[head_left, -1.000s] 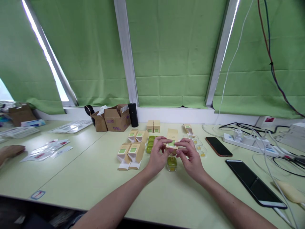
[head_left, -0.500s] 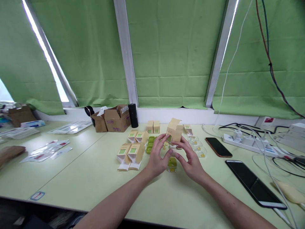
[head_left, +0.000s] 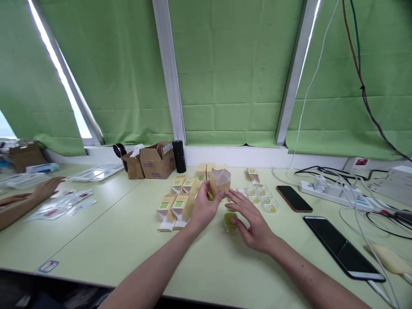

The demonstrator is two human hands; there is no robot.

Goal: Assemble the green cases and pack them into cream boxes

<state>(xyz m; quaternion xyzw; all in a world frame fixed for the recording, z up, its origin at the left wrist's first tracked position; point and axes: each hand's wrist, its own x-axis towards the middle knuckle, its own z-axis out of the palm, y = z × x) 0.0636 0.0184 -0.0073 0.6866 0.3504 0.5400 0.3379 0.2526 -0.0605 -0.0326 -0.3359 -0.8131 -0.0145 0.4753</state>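
Observation:
My left hand (head_left: 207, 205) grips a small tan cardboard box (head_left: 219, 182) by its side, raised above the table with its open top facing me. My right hand (head_left: 252, 221) is open, fingers spread, its index finger close to the box's lower edge. Its thumb is at the side of a small clear cup with a green top (head_left: 230, 219) standing on the table; whether it touches cannot be made out. Tan boxes with green labels (head_left: 179, 205) stand to the left, their white-lined flaps folded out. Clear plastic cups (head_left: 269, 205) with yellow spots sit beyond my right hand.
Two phones (head_left: 294, 198) and a white power strip (head_left: 334, 193) with tangled cables lie on the right. Cardboard cartons (head_left: 157, 161) and a black cylinder (head_left: 179, 156) stand at the back. On the left, another person's hand (head_left: 48, 189) rests near flat plastic packets (head_left: 62, 204).
The tan box has turned and shifted left, its opening now showing. My right hand has come off it and dropped toward the green-topped cup. The other person's hand has moved further in.

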